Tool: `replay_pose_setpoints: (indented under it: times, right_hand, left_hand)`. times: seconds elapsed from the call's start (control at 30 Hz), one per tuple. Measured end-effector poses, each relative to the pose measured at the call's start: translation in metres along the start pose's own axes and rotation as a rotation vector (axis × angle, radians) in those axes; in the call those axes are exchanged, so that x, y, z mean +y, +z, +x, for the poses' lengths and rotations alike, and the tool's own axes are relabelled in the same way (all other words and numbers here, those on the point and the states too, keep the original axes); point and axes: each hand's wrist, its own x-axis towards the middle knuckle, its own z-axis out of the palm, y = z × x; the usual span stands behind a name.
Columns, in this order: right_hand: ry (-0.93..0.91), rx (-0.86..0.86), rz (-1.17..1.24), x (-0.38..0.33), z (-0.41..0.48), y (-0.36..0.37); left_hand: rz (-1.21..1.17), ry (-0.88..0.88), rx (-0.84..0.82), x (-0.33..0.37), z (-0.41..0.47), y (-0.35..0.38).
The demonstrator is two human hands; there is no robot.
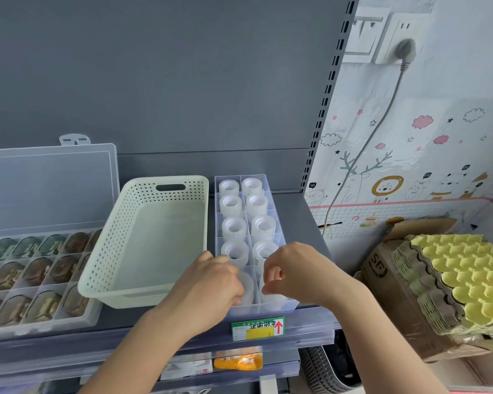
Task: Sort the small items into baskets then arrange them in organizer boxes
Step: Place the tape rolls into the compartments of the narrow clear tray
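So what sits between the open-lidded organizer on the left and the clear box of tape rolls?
A cream perforated basket, with nothing visible inside it, as the head view shows.

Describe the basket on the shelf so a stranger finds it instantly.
On the grey shelf, look between the lidded clear box and the clear box of white rolls. The basket is cream, perforated, slot-handled; unlike both neighbours, it is empty.
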Motion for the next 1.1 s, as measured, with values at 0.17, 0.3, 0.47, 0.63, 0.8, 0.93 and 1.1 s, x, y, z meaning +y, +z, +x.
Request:
replay_pose_setpoints:
  times: [0.17,0.3,0.47,0.63,0.8,0.93,1.1]
  right_hand:
    - [-0.034,0.131,0.048,-0.014,0.017,-0.001]
    - [-0.096,0.310,0.098,-0.032,0.044,0.003]
    - [-0.059,0.366,0.063,-0.058,0.083,0.020]
    - [0.058,0.325,-0.074,-0.073,0.110,0.039]
    - [0.170,0.322,-0.073,-0.076,0.119,0.047]
    - [0.194,0.362,-0.024,-0.076,0.120,0.049]
    - [0.160,0.435,-0.002,-0.077,0.115,0.041]
  left_hand:
    - [-0.111,0.001,0.128,-0.004,-0.006,-0.007]
    - [-0.125,-0.145,0.356,-0.032,-0.019,-0.024]
    - [0.107,-0.682,0.368,-0.091,-0.042,-0.030]
    - [0.136,-0.914,0.138,-0.122,-0.058,-0.018]
    - [-0.001,-0.927,0.190,-0.138,-0.063,-0.008]
    - [-0.117,-0.861,0.258,-0.147,-0.069,-0.003]
    - [-0.225,-0.810,0.394,-0.145,-0.078,-0.004]
